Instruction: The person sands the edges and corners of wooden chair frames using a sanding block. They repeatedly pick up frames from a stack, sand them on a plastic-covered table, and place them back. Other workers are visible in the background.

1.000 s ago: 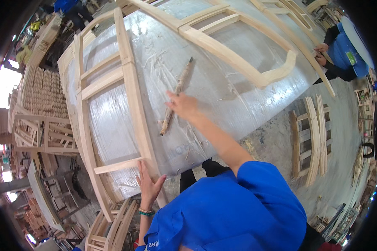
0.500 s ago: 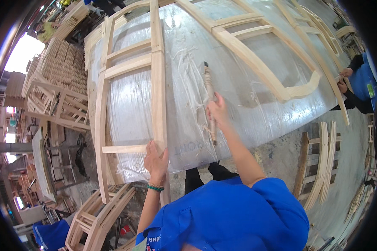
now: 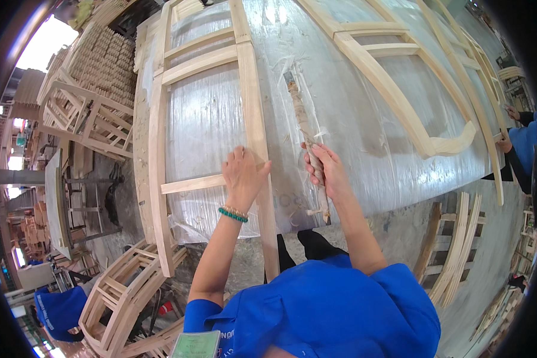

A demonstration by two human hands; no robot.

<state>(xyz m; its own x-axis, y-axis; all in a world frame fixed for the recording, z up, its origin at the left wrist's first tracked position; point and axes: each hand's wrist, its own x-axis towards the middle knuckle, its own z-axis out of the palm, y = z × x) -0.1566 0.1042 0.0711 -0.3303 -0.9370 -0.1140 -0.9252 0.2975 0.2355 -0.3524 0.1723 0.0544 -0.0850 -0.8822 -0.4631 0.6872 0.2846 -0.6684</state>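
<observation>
My right hand [image 3: 328, 170] is closed around a long stick [image 3: 300, 113] bound in tan wrapping, with a dark tip at its far end and a frayed near end. The stick lies at a slant just over a plastic-covered table [image 3: 328, 95]. Across the near joint of a pale wooden frame [image 3: 253, 113], possibly a chair back, my left hand [image 3: 243, 178] straddles the right-hand rail. Its thumb reaches over the rail and its bent fingers are on the inner side. Two long rails with crosspieces make up this frame, and its near ends overhang the table edge.
More curved wooden frames [image 3: 394, 95] lie on the table's right half. A co-worker's hands [image 3: 505, 145] hold one at the far right. Stacked wood pieces [image 3: 101, 65] stand behind left. Frames [image 3: 122, 292] and a pallet [image 3: 438, 238] with curved strips sit on the floor.
My left hand has shifted inward and forward along the rail. My right hand has moved a little right and nearer with the stick. The whole view has also shifted.
</observation>
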